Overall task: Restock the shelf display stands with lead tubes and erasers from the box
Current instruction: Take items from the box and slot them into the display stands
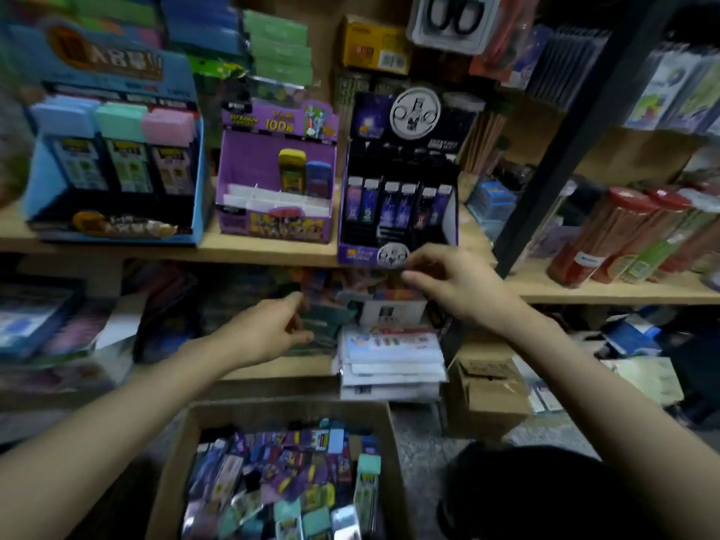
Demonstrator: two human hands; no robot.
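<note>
A purple cardboard stand (272, 181) is being kept left of a black cardboard stand (397, 189) on a wooden shelf (265, 249). A brown cardboard box (288, 413) is being kept below, in front.

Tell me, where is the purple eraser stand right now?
The purple eraser stand sits on the wooden shelf, left of centre in the head view, between the blue display stand and the black lead tube stand.

Blue cardboard display stand (43, 189), purple cardboard display stand (249, 157) and black cardboard display stand (448, 216) fill the front edge of the wooden shelf (272, 253), gaps narrow. Open from above: the purple stand's white-divided front compartments (269, 199); the brown cardboard box (177, 446) below.
</note>
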